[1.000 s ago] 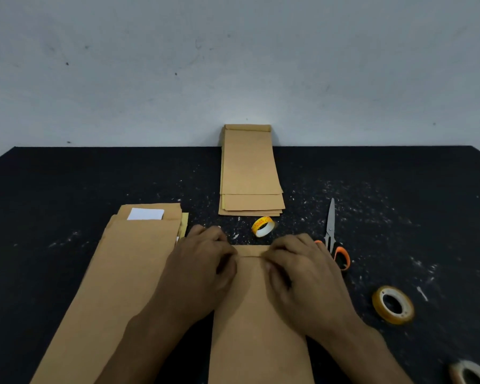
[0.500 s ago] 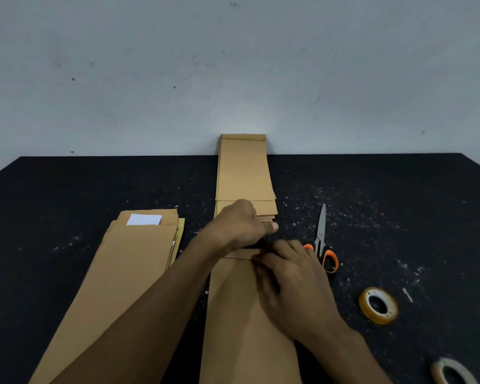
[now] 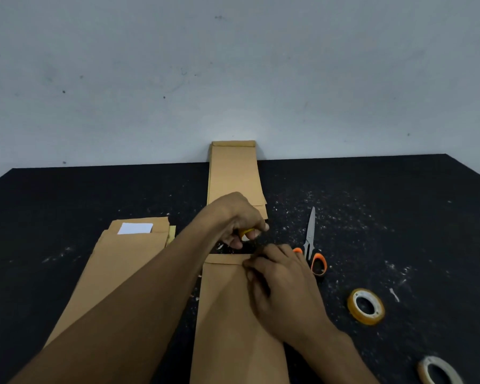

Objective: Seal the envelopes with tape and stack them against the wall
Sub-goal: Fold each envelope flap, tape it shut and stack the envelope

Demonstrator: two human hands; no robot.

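Observation:
A brown envelope (image 3: 227,309) lies lengthwise in front of me on the black table, its flap folded over at the far end. My right hand (image 3: 277,284) presses down on the flap's right part with bent fingers. Just beyond the envelope, my left hand (image 3: 241,220) grips a small yellow tape roll (image 3: 245,232), mostly hidden under the fingers. A stack of brown envelopes (image 3: 234,173) lies with its far end against the grey wall. A second pile of envelopes (image 3: 117,261) lies at the left, with a white paper (image 3: 135,228) showing at its top.
Orange-handled scissors (image 3: 311,245) lie right of my hands, blades pointing away. A yellow tape roll (image 3: 365,306) sits further right, and a pale roll (image 3: 438,370) lies at the lower right corner. White specks dot the black table (image 3: 399,217).
My left hand left the flap, reached forward and took hold of the small yellow tape roll. My right hand stayed pressing on the flap. The view tilted down slightly.

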